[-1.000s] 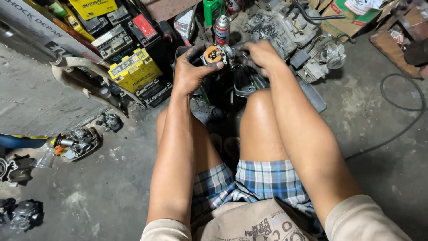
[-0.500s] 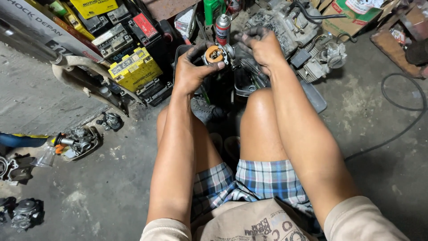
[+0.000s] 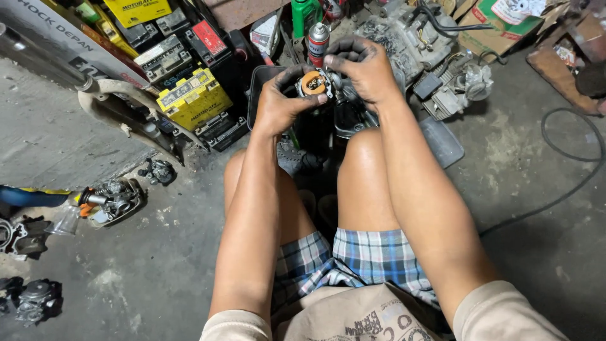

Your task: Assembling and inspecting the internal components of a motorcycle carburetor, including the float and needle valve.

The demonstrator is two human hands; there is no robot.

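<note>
The work in hand looks like fine handling of a small carburettor body [image 3: 320,83] with an orange round part showing on its upper face, held in the air above the knees and over a dark tray [image 3: 265,82] that sits on the concrete floor [image 3: 158,265]. To do this well, I judge that the left hand [image 3: 281,101] should keep the metal body steady and level so that small pieces cannot drop into the clutter below, while the right hand [image 3: 363,69] works with fingertips only, turning or seating gently instead of forcing; both hands are dark with grease, so a slip is a real risk. The left hand is closed around the carburettor body from below and from the left, thumb lying across near the orange part. The right hand comes from above and the right, fingers curled down onto the far side of the same piece; whether it pinches a separate small part there I cannot tell. Both forearms reach straight forward past the bent knees, the elbows near the thighs. A spray can [image 3: 317,43] with a red cap stands just beyond the hands, yellow and black batteries [image 3: 192,98] lie to the left, and an engine part [image 3: 404,35] rests to the right.
</note>
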